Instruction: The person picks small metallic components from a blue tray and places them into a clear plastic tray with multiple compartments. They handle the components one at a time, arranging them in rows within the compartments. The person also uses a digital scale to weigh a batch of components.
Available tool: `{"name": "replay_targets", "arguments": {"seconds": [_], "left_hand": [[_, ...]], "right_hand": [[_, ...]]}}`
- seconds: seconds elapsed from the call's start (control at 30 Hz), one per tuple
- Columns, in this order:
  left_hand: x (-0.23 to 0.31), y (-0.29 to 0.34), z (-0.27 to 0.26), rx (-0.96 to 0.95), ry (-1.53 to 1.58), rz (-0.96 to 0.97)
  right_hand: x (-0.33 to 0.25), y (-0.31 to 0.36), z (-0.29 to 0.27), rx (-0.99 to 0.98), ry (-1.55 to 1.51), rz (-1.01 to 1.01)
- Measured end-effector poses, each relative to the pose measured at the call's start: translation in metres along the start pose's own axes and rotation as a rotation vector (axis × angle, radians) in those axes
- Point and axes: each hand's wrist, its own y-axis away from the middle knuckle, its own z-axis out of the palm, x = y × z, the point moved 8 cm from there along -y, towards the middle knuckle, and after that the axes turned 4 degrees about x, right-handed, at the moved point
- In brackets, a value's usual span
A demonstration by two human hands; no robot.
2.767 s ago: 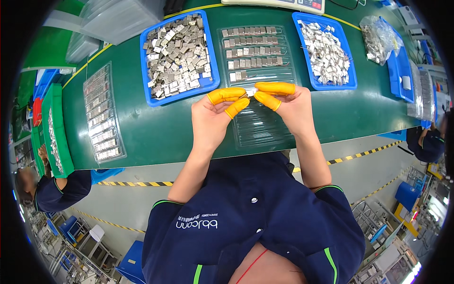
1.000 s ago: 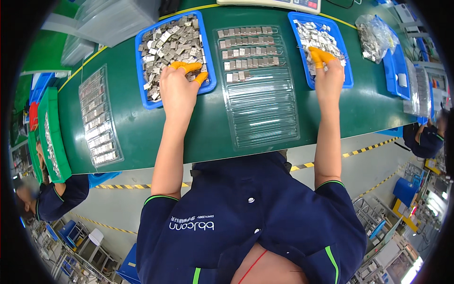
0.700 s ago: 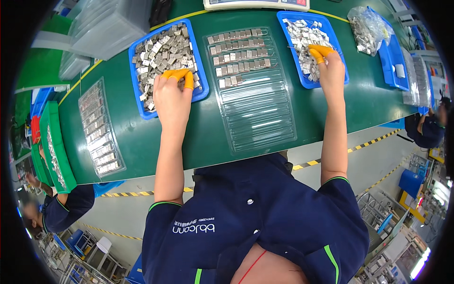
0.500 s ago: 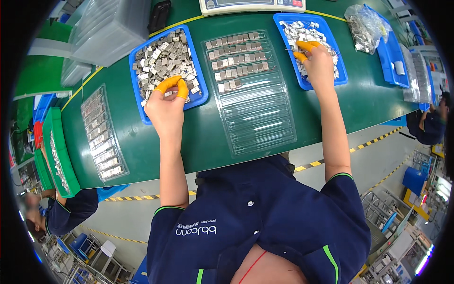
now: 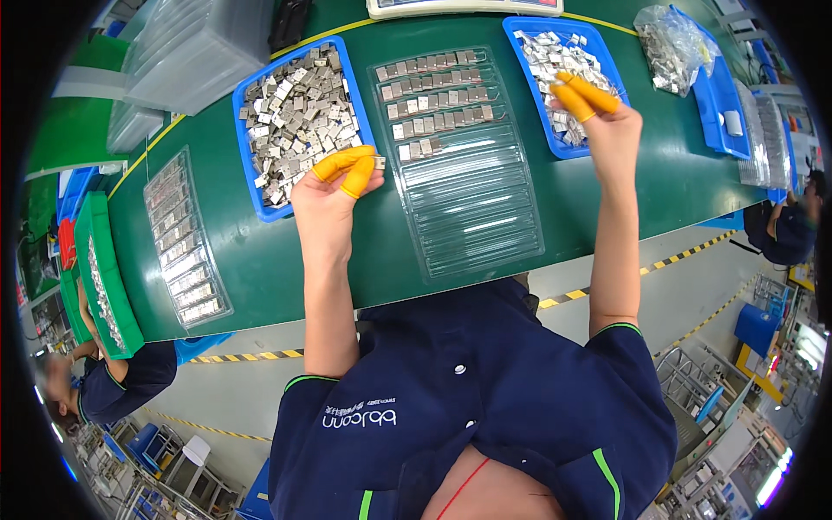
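Observation:
My left hand [image 5: 334, 186], yellow finger cots on its fingertips, pinches a small silver metal connector shell [image 5: 379, 162] beside the left blue tray [image 5: 370, 130], which is heaped with similar shells. My right hand [image 5: 602, 117], also in yellow finger cots, hovers over the right blue tray [image 5: 563, 24] of small white and silver parts. Its fingertips are closed together; what they hold is too small to make out. Between my hands lies a clear plastic blister tray [image 5: 472, 212]. Its far rows hold silver connectors [image 5: 442, 100], with a short row of several pieces nearest me.
A second filled clear tray [image 5: 185, 243] lies at the left, near a green bin [image 5: 108, 286]. Stacked clear trays [image 5: 195, 56] stand far left, a white scale [image 5: 464, 7] at the back. A plastic bag of parts [image 5: 667, 52] sits far right. A co-worker [image 5: 130, 381] is at left.
My left hand has come out of the left tray toward the blister tray, now with a connector shell. My right hand has lifted slightly and shifted right and nearer over its tray.

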Motion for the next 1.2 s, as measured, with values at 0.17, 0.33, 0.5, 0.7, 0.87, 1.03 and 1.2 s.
{"name": "replay_targets", "arguments": {"seconds": [0.17, 0.33, 0.5, 0.7, 0.87, 1.03, 1.2], "left_hand": [[-0.007, 0.010, 0.022, -0.075, 0.077, -0.062], [-0.016, 0.021, 0.035, -0.156, 0.098, -0.128], [-0.018, 0.023, 0.039, -0.178, 0.118, -0.138], [-0.015, 0.026, 0.041, -0.191, 0.041, -0.100], [-0.010, 0.034, 0.043, -0.207, -0.086, -0.016], [-0.013, 0.038, 0.050, -0.258, 0.002, -0.095], [-0.025, 0.047, 0.053, -0.373, 0.311, -0.293]], "right_hand": [[0.003, 0.047, 0.056, -0.257, -0.062, 0.315], [0.004, 0.068, 0.090, -0.285, -0.224, 0.338], [-0.002, 0.081, 0.103, -0.355, -0.195, 0.387], [-0.003, 0.085, 0.101, -0.362, -0.088, 0.326], [-0.011, 0.084, 0.098, -0.474, 0.025, 0.258], [-0.012, 0.086, 0.103, -0.571, -0.147, 0.440], [-0.003, 0.099, 0.109, -0.541, -0.337, 0.521]]}}
